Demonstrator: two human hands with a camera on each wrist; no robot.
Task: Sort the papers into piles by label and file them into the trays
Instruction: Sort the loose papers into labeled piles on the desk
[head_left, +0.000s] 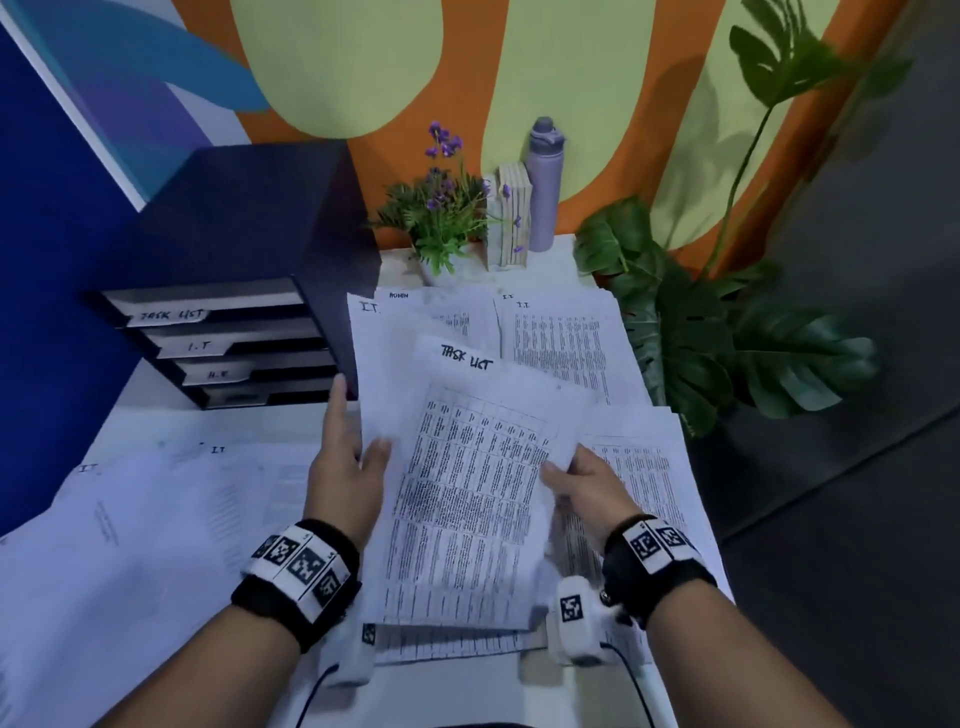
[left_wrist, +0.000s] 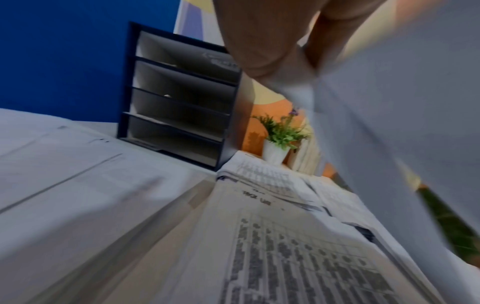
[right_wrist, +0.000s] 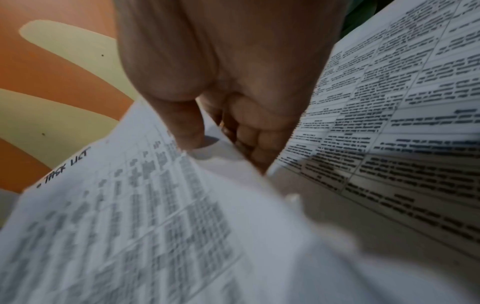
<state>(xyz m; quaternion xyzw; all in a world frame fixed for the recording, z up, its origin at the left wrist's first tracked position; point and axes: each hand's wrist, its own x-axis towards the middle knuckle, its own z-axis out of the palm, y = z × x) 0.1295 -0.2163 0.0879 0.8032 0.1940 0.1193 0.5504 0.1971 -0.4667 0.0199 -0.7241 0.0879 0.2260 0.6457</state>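
Frame centre: right hand (head_left: 582, 486) pinches "TASK LIST" sheet (head_left: 467, 467) at its right edge; left hand (head_left: 345, 467) grasps its left edge, index finger extended, above paper-strewn tabletop (head_left: 436, 691).

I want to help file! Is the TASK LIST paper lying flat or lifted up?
Lifted up. The white TASK LIST sheet is pinched by the right hand and left hand, above other papers.

Dim, cool indoor light; wide-angle bend and motion blur.
In the head view, plant shadows fall on the orange wall (head_left: 623, 104) at upper right, and the file tray (head_left: 228, 338) bows at the left edge. In both wrist views the held task list sheet (right_wrist: 145, 216) smears with blur at lower frame, and the near hands are soft; the printed sheet (right_wrist: 402, 102) at right stays sharper.
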